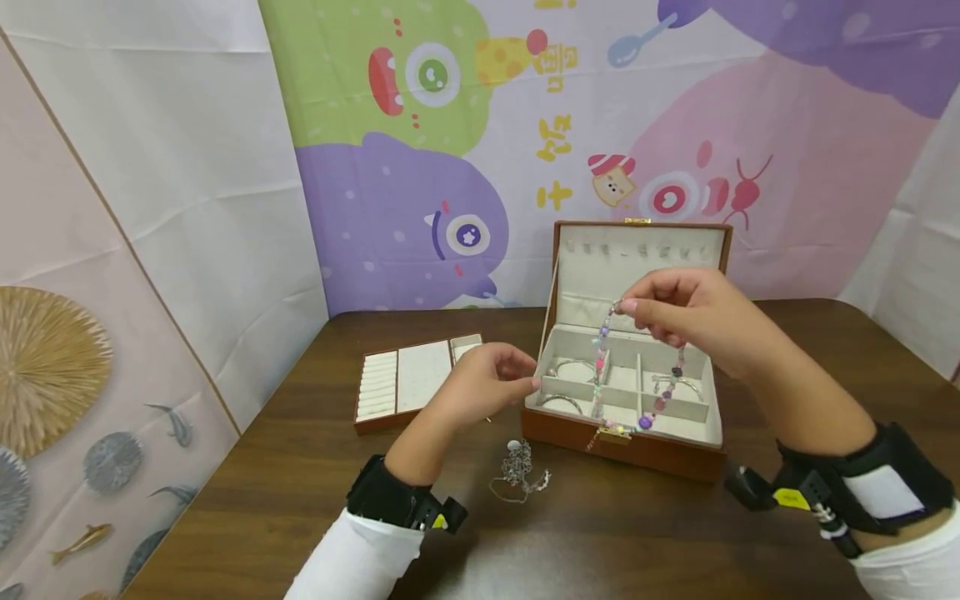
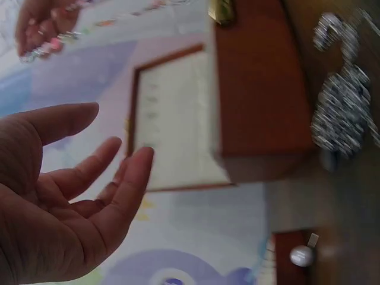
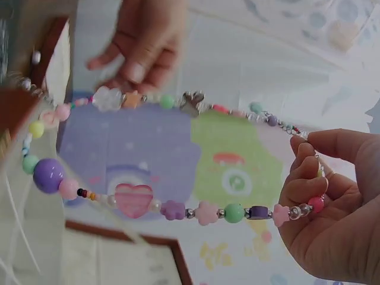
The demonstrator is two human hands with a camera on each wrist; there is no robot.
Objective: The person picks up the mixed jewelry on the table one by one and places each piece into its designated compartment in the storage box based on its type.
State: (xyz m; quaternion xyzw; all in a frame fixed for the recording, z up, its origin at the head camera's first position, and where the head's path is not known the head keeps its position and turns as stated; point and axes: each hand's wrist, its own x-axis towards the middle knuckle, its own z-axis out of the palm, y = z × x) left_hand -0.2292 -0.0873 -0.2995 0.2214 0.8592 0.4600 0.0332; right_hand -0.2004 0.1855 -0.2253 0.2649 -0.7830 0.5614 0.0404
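A colourful beaded necklace [image 1: 645, 422] hangs in a loop from my right hand [image 1: 693, 321], which pinches it between thumb and fingers. Its beads include a pink heart [image 3: 133, 200] and a large purple ball [image 3: 48, 176]. The loop hangs in front of an open brown jewelry box [image 1: 622, 450], its lower end near the gold clasp. My left hand [image 1: 483, 383] is by the box's left side with fingers relaxed and nothing in them; the left wrist view shows its palm [image 2: 65, 231]. Bracelets [image 1: 573, 371] lie in the box's compartments.
A tangle of silver chains [image 1: 516, 468] lies on the wooden table [image 1: 600, 533] in front of the box. Left of the box is a removed tray [image 1: 423, 375] with ring rolls and a flat section. A cartoon-printed cloth [image 1: 405, 217] hangs behind the table.
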